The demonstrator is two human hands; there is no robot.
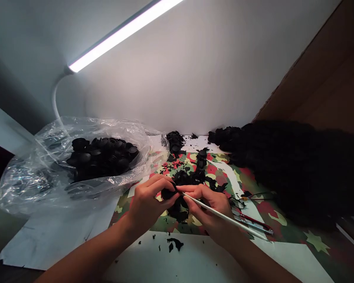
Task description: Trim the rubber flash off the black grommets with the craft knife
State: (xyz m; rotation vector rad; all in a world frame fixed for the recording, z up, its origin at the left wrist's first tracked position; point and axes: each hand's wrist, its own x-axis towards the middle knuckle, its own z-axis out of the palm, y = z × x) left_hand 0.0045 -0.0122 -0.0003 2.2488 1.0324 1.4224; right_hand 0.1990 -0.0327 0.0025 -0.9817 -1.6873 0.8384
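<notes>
So my left hand (149, 198) is curled up pretty snug, thumb and fingers pinching a little black cap (168, 193) right in front of me. My right hand (211, 206) is bunched round a thin white stick (221, 215), kinda like a pen, with its tip up at the cap's edge. Fingertips of both hands nearly meet there; can't really tell if the tip is touching or just beside it.

The cap looks round, dark all over and rather dull, though my fingers hide a good part of it. I'm holding it over the camouflage sheet (279, 218), just in front of a messy heap of black scraps (188, 177). A few bits are scattered on the white paper (147, 255) nearer me too.

Off to the left there's a clear plastic bag (85, 192) with a pile of ribbed black pieces (102, 157) in it. By my right wrist lies a red tool (255, 223), and the lit lamp (124, 35) slants overhead.
</notes>
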